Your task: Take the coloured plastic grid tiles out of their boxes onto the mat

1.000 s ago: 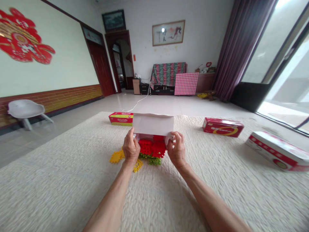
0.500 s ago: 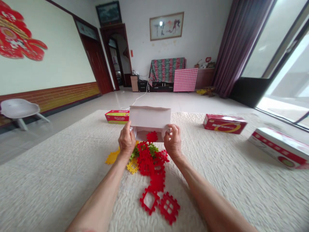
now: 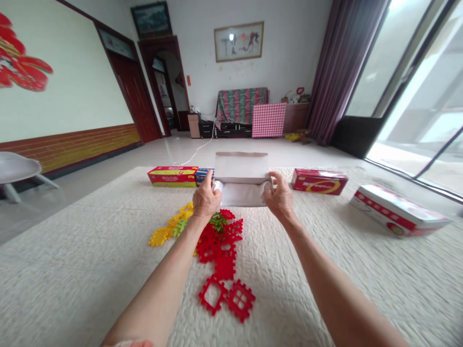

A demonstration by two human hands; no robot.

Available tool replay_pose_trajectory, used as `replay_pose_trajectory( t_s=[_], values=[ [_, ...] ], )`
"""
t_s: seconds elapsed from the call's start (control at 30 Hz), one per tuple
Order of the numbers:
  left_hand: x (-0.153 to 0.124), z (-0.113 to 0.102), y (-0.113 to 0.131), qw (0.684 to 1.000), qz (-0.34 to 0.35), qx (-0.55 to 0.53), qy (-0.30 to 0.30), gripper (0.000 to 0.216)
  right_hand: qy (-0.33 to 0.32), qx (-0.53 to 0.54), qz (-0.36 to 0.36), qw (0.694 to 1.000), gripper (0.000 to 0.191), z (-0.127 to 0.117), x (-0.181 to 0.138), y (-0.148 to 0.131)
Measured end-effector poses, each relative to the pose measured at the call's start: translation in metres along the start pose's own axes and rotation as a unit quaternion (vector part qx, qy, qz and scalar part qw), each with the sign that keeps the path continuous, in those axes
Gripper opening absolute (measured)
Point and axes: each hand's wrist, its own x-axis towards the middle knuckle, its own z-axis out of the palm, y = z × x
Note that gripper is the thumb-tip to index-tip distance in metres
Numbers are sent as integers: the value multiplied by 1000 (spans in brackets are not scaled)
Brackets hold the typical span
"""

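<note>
A cardboard box (image 3: 242, 167) with a white inside is held up by its two sides, its flap raised and its opening facing me. My left hand (image 3: 207, 197) is closed on the box's left side, and my right hand (image 3: 279, 196) grips the right side. A white lining shows inside, with no pieces visible in it. Below the box lies a heap of red toothed plastic building pieces (image 3: 224, 266) mixed with green pieces (image 3: 219, 221). Yellow pieces (image 3: 159, 236) trail off to the left, partly hidden by my left forearm.
A red and yellow-green box (image 3: 172, 177) and a blue box (image 3: 204, 177) stand at the mat's far edge. On the right are a dark red box (image 3: 319, 181) and a white and red box (image 3: 398, 210). Everything rests on a cream quilted mat (image 3: 90, 270). A white chair (image 3: 18, 171) stands far left.
Both hands have moved the box right, away from above the heap. The red piece at its opening has dropped out onto the pile. The blue box has come into view.
</note>
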Motion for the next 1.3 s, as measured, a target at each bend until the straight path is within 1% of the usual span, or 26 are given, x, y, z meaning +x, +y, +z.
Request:
replay_pose_trajectory(
  t_s=[0.07,0.13,0.2,0.3,0.4,0.47,0.53,0.6,0.67,0.73,0.77,0.83,0.93,1.0,1.07,1.17,1.23,1.3],
  values=[
    [-11,9,22,996,-41,-3,-76,61,-34,-45,70,996,51,-34,3,14],
    [-24,19,41,987,-58,-11,-150,43,-72,-86,127,986,51,-62,3,29],
    [-37,29,54,978,-68,-21,-197,28,-110,-103,164,975,44,-81,0,43],
    [-50,38,62,975,-80,-33,-205,28,-175,-62,205,961,37,-95,-6,56],
    [-53,40,60,977,-67,-45,-197,32,-233,20,258,937,42,-103,-9,61],
    [-51,38,55,977,-68,-51,-193,37,-228,60,287,928,45,-108,-7,61],
    [-47,36,48,979,-84,-60,-177,43,-195,86,288,934,45,-114,-2,61],
    [-41,35,41,981,-107,-86,-139,42,-153,104,272,944,41,-118,3,61],
    [-37,36,34,978,-129,-139,-88,37,-123,118,271,947,36,-120,7,60],
    [-35,39,32,966,-146,-205,-63,36,-123,141,284,941,33,-120,9,60],
    [-35,41,33,959,-149,-232,-64,36,-133,152,287,936,32,-119,9,60],
    [-38,46,36,951,-148,-257,-86,38,-157,153,280,935,32,-116,8,62],
    [-46,53,41,955,-126,-235,-128,46,-148,110,258,948,35,-106,4,67],
    [-50,59,41,955,-115,-226,-152,53,-138,117,253,950,43,-98,2,69],
    [-53,65,38,947,-113,-248,-167,58,-140,167,258,941,56,-91,-1,68],
    [-55,71,36,934,-112,-298,-164,66,-121,235,259,929,72,-85,-3,64],
    [-57,72,37,929,-116,-319,-150,71,-115,268,239,926,71,-87,-3,61],
    [-58,73,39,925,-131,-330,-132,72,-143,309,204,918,64,-93,-3,60]
  ],
)
